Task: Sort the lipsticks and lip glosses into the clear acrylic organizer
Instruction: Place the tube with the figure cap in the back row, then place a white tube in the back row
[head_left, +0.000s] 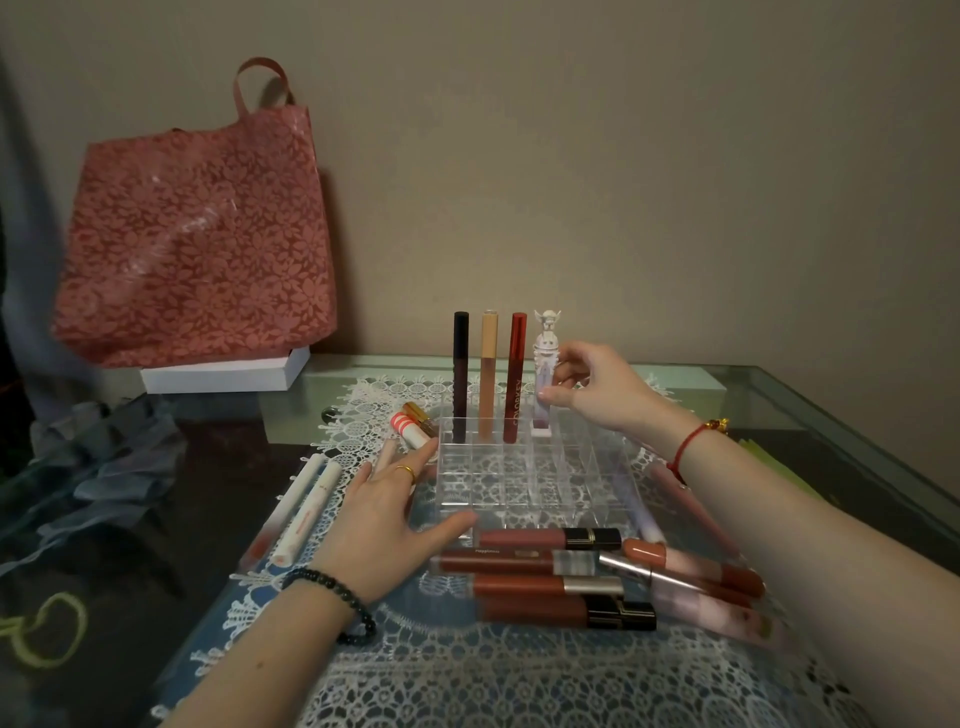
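Pinching upright white tube (546, 358) in organizer (519, 486): right grip (602, 387).

COLORKEY on upright red lip gloss (517, 374)

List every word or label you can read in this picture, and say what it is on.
"COLORKEY": running along the red tube standing in the clear organizer.
Small pale print on a brown gloss tube lying in front: too blurred to read.
Marks on the two white tubes at left: too small to read.
Figure-topped tube in right hand: nothing legible.
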